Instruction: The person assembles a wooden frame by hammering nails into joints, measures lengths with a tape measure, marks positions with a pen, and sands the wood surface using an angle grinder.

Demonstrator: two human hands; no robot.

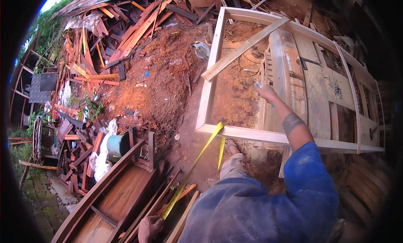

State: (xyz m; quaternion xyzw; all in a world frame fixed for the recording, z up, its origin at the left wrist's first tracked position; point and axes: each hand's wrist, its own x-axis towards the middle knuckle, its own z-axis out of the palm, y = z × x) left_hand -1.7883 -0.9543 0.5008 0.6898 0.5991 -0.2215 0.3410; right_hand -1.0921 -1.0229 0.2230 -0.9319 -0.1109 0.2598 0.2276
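Nearest, at the lower edge, the left of the two hands (150,228) is curled closed, gripping a yellow measuring tape (194,165). The tape slants up to the near-left corner of a large rectangular frame of pale, squared timber (252,134), crosses that corner and lets a second length hang down just beside the person's sandalled foot (231,148).

Just beside the left hand lie narrow loose wooden strips (184,215), pale and reddish; they crowd the ground under the slanting tape. To their left, a long reddish-brown wooden piece with raised sides and a flat inner panel (126,192) takes up the near-left ground.

Farther out, the right hand (268,93) reaches over the frame, its fingers closed around a slim blue pen-like tool (258,84). Broad, weathered pale boards (310,85) fill much of the frame's right part. A flat pale plank (247,48) runs diagonally across the far-left corner, beyond the right hand.

Left of the frame, a dark green cylindrical bucket (118,145) lies tipped beside a crumpled white cloth (100,165) and a heap of short brown offcuts (77,163). Beyond them spreads bare reddish soil (159,81) flecked with litter. Farthest, a tangled pile of long red-brown boards (138,31) blocks the ground, with a grey corrugated sheet (90,1) on top.
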